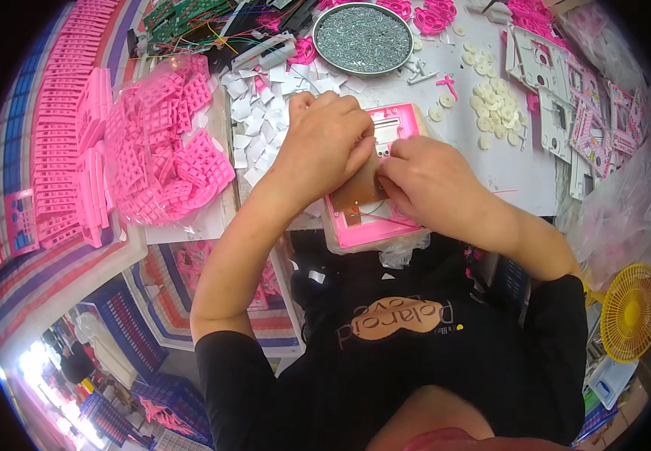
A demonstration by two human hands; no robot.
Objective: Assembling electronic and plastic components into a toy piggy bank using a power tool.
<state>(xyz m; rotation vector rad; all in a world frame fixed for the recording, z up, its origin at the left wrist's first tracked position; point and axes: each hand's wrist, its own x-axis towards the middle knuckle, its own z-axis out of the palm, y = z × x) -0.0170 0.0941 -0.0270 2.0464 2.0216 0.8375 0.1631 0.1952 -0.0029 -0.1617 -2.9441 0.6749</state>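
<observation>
A pink plastic housing lies on the table in front of me, on something wrapped in clear plastic. A brown circuit board sits tilted over its middle, with thin wires running across the housing's lower part. My left hand is closed at the board's upper edge, its thumb against it and the other fingers curled. From the right, my right hand pinches the board's right edge; its fingertips are partly hidden.
White paper pieces lie left of the housing, beside a bag of pink keypads. Behind stands a round tray of screws, near green circuit boards. White discs and white casings lie to the right.
</observation>
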